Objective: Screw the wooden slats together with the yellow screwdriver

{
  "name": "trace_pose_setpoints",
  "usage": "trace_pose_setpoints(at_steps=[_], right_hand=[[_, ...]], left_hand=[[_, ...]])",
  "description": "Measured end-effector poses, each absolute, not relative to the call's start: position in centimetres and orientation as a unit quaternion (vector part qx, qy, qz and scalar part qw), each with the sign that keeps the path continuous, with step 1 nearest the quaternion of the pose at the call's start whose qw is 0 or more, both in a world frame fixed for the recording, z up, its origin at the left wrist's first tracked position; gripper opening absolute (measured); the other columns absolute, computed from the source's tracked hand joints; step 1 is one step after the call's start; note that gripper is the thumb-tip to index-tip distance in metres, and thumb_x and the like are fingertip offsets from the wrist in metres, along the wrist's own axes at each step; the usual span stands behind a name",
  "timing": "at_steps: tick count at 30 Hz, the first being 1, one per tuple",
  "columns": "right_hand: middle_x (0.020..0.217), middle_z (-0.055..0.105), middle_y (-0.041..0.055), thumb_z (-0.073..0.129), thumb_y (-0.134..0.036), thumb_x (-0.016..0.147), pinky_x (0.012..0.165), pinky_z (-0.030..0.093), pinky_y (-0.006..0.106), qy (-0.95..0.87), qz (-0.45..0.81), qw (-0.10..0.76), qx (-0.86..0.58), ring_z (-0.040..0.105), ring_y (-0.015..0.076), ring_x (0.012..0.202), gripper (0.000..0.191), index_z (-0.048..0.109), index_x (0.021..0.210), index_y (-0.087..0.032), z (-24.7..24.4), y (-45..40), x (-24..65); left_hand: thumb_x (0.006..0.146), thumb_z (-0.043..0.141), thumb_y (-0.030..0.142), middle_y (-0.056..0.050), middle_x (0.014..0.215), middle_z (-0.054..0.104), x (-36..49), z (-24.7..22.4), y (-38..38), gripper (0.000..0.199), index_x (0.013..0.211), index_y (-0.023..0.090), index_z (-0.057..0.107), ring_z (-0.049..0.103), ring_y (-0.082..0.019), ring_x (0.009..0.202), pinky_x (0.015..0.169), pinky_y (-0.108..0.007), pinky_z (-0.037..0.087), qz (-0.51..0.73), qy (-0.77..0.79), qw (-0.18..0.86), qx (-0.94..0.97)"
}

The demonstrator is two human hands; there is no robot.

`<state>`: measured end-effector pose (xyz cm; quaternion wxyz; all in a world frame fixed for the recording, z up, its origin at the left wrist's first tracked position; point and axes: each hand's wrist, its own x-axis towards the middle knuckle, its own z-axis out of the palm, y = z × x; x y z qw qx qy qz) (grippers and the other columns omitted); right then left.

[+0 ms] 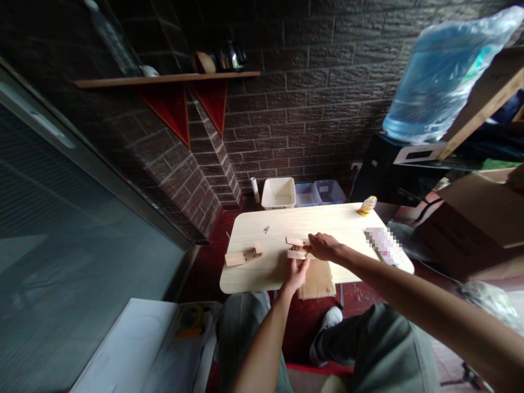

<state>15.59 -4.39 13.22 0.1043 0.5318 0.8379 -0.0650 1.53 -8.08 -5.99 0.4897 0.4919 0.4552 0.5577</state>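
My left hand [298,273] is closed around the near side of a small assembly of pale wooden pieces [295,254], low over the table. From the right, my right hand [323,246] reaches over the same assembly with its fingers curled down. What those fingers pinch is hidden, though a bit of yellow shows by the fingertips. Beneath both hands lies a flat wooden board [317,279] that juts past the table's front edge. To the left rests another wooden part [243,256] with dark holes. Several small dark screws or nails [266,230] lie behind it.
The pale table [245,281] has rounded corners. On its right side are a small bottle with yellow parts [367,206] and a blurred flat item [383,245]. Behind it stand a white bin [279,192] and blue-tinted bins [328,192]. A cardboard box [470,218] sits at right.
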Motion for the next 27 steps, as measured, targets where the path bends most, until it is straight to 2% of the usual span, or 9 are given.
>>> trace_pose_setpoints(at_steps=[7,14,21,25,27], right_hand=[[0.132,0.069,0.0109,0.069,-0.035,0.103,0.091,0.062,0.046,0.866,-0.069,0.102,0.484,0.072,0.0254,0.109,0.038,0.064,0.136,-0.018,13.20,-4.65,15.36],[0.126,0.071,0.0112,0.068,-0.038,0.104,0.088,0.063,0.044,0.854,-0.054,0.106,0.507,0.073,0.0244,0.104,0.037,0.065,0.133,-0.016,13.22,-4.23,15.03],[0.129,0.070,0.0104,0.068,-0.038,0.104,0.089,0.063,0.045,0.854,-0.049,0.106,0.507,0.073,0.0245,0.106,0.037,0.064,0.135,-0.017,13.51,-4.36,14.77],[0.131,0.069,0.0108,0.069,-0.036,0.103,0.091,0.062,0.046,0.867,-0.057,0.110,0.484,0.072,0.0251,0.108,0.038,0.064,0.136,-0.017,13.72,-4.45,14.91],[0.130,0.070,0.0108,0.069,-0.036,0.103,0.090,0.063,0.045,0.866,-0.060,0.115,0.483,0.072,0.0249,0.107,0.037,0.064,0.135,-0.017,13.71,-4.37,14.89]], left_hand=[[0.099,0.070,0.039,-0.012,0.143,0.064,1.43,-5.95,-8.19,0.043,0.136,0.018,0.063,0.061,-0.030,0.133,0.115,-0.058,0.049,0.546,0.450,0.489,0.510],[0.097,0.073,0.040,-0.013,0.144,0.065,1.51,-5.93,-8.14,0.045,0.135,0.018,0.065,0.060,-0.031,0.135,0.119,-0.059,0.045,0.551,0.454,0.492,0.498],[0.088,0.078,0.044,-0.013,0.138,0.071,1.41,-5.65,-8.17,0.053,0.136,0.025,0.065,0.061,-0.030,0.138,0.121,-0.049,0.043,0.546,0.454,0.508,0.488],[0.088,0.078,0.042,-0.013,0.144,0.068,1.42,-5.68,-8.11,0.054,0.138,0.024,0.064,0.059,-0.029,0.142,0.123,-0.048,0.040,0.548,0.450,0.509,0.488],[0.091,0.077,0.041,-0.013,0.145,0.066,1.46,-5.81,-8.10,0.053,0.138,0.022,0.063,0.059,-0.029,0.141,0.124,-0.052,0.040,0.549,0.448,0.508,0.490]])
